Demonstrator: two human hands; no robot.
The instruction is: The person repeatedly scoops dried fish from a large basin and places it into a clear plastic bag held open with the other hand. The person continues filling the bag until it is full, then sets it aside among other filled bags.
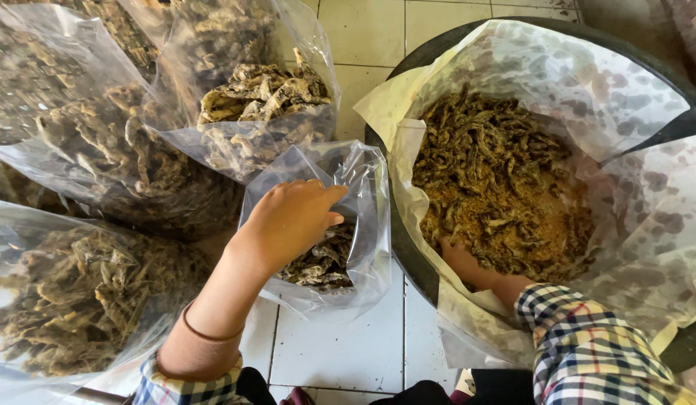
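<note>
White floor tiles point(348, 352) carry several plastic bags and a big dark tub point(396, 247) lined with paper. Left hand point(291, 221) is over the mouth of a small clear bag point(363, 217), its fingers point(329, 199) curled together and touching the rim; dried fried pieces point(321, 262) lie inside it. Right hand point(464, 262) is dug into the fried snacks point(505, 187) in the tub; its fingers are hidden, so I cannot tell their state.
</note>
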